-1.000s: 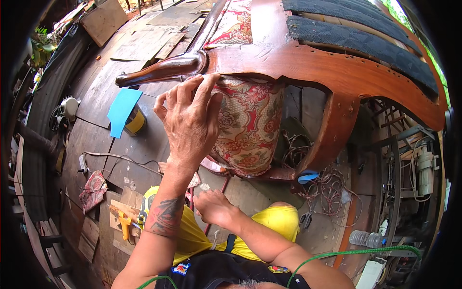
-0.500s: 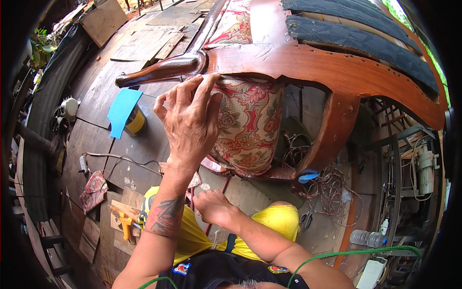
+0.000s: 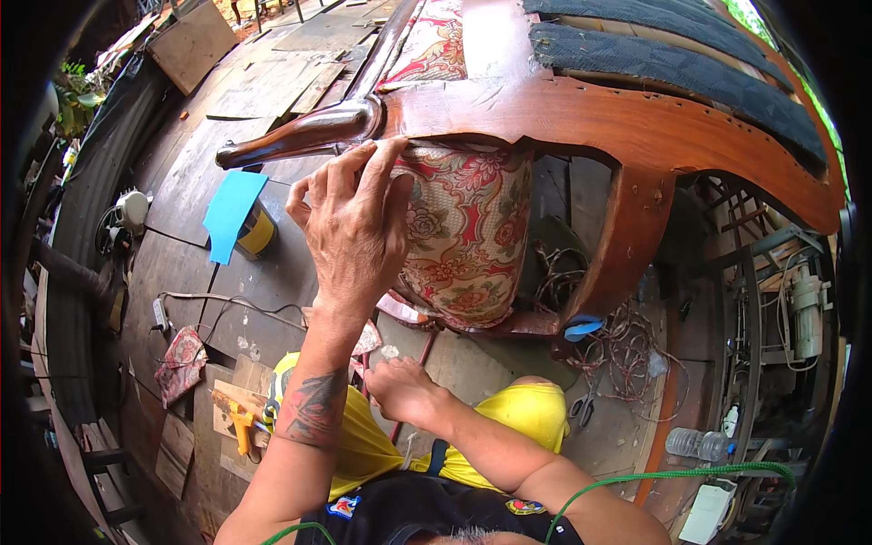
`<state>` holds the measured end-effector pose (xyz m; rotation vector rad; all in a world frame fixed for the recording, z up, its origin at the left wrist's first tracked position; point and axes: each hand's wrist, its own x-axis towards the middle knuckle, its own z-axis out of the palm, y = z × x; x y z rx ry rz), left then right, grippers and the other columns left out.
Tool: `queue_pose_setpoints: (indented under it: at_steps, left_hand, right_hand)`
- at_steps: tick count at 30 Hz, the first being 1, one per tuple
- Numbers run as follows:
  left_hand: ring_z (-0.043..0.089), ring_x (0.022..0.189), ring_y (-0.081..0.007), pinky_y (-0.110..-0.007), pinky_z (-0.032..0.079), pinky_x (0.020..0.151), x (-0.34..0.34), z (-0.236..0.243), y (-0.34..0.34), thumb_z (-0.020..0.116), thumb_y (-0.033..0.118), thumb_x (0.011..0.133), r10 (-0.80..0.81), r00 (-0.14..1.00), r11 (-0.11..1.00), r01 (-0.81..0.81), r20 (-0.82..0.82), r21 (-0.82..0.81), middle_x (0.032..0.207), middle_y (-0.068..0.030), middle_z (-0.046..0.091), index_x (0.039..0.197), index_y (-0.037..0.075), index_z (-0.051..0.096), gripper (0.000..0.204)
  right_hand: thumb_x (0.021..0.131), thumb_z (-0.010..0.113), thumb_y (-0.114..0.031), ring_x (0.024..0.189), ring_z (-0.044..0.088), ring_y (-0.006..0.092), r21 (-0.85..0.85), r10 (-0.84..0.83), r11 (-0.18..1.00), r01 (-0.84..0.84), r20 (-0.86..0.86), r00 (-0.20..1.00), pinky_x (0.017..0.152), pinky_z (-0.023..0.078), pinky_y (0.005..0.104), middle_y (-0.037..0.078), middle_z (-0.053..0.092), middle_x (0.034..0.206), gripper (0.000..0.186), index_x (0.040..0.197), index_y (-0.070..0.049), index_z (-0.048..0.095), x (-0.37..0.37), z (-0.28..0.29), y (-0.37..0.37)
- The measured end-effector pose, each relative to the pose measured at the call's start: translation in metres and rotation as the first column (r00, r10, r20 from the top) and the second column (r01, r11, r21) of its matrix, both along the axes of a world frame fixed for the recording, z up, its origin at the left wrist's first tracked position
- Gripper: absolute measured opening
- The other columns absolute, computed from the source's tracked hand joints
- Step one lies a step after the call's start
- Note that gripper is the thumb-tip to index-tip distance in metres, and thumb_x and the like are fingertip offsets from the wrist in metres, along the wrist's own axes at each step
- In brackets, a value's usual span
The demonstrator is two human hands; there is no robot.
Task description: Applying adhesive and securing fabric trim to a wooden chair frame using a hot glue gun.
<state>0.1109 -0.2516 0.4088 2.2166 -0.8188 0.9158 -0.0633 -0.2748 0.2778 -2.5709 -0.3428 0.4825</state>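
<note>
My left hand point(image 3: 345, 227) has its fingers bent and apart, fingertips touching the lower edge of a polished wooden sofa frame point(image 3: 581, 113) where a floral upholstered panel point(image 3: 463, 236) meets it. Its thumb lies by the fabric, and the palm faces away from me. Lower down, above my yellow-clad legs, my right hand point(image 3: 395, 386) has its fingers curled; whatever they hold, if anything, is hidden. A thin red tube or cord runs under it. Dark blue webbing straps point(image 3: 663, 82) cross the upper part of the frame.
A can point(image 3: 254, 232) topped by a blue sheet point(image 3: 232, 204) stands on wooden boards at left. A glue gun point(image 3: 241, 427), a floral scrap point(image 3: 182, 363) and cables lie lower left. At right are scissors point(image 3: 581, 409), tangled hoses point(image 3: 622, 363), a plastic bottle point(image 3: 695, 445) and machinery point(image 3: 807, 313).
The view has shifted slightly, so the sofa and my left hand sit a little left and higher. Both hands otherwise keep the same posture.
</note>
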Motion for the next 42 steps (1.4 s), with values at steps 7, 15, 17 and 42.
queue_pose_setpoints:
  at_steps: [7, 15, 17, 42]
  left_hand:
    - [0.060, 0.125, -0.0216, -0.047, 0.028, 0.112, -0.0011, 0.0017, 0.0004, 0.070, 0.030, 0.103, 0.010, 1.000, 1.000, -0.010, -0.004, 0.011, 0.131, -0.0033, 0.069, 0.144, 0.025, 0.069, 0.041]
    - [0.060, 0.126, -0.0213, -0.047, 0.027, 0.112, -0.0012, 0.0003, 0.0005, 0.070, 0.030, 0.104, 0.009, 1.000, 1.000, -0.009, -0.010, 0.019, 0.131, -0.0035, 0.069, 0.145, 0.025, 0.069, 0.042]
    - [0.060, 0.126, -0.0209, -0.047, 0.027, 0.113, -0.0005, -0.0012, 0.0004, 0.071, 0.031, 0.103, 0.025, 1.000, 0.999, -0.025, 0.014, 0.034, 0.131, -0.0035, 0.068, 0.146, 0.025, 0.068, 0.043]
    - [0.060, 0.121, -0.0259, -0.050, 0.027, 0.114, 0.0003, 0.0041, 0.0043, 0.066, 0.044, 0.106, 0.017, 0.999, 0.999, -0.016, -0.031, 0.038, 0.125, -0.0065, 0.068, 0.147, 0.016, 0.059, 0.050]
  right_hand:
    - [0.082, 0.074, -0.006, 0.099, 0.072, 0.0410, -0.012, -0.008, 1.000, 0.008, 0.014, 1.000, 0.088, 0.054, 0.0519, 0.020, 0.072, 0.098, 0.018, 0.099, -0.004, 0.069, 0.0001, 0.0035, -0.0001]
    - [0.080, 0.073, -0.005, 0.098, 0.072, 0.0411, -0.015, -0.002, 1.000, 0.002, 0.021, 1.000, 0.087, 0.054, 0.0516, 0.019, 0.072, 0.097, 0.020, 0.100, -0.004, 0.070, 0.0004, 0.0032, 0.0004]
    - [0.080, 0.073, -0.005, 0.097, 0.072, 0.0412, -0.020, 0.004, 1.000, -0.004, 0.026, 1.000, 0.087, 0.054, 0.0516, 0.019, 0.072, 0.096, 0.020, 0.100, -0.004, 0.070, -0.0004, 0.0008, 0.0005]
    - [0.083, 0.075, -0.010, 0.101, 0.072, 0.0400, -0.040, 0.019, 0.999, -0.019, 0.004, 1.000, 0.089, 0.054, 0.0517, 0.019, 0.072, 0.099, 0.019, 0.101, -0.005, 0.068, 0.0013, 0.0000, 0.0033]
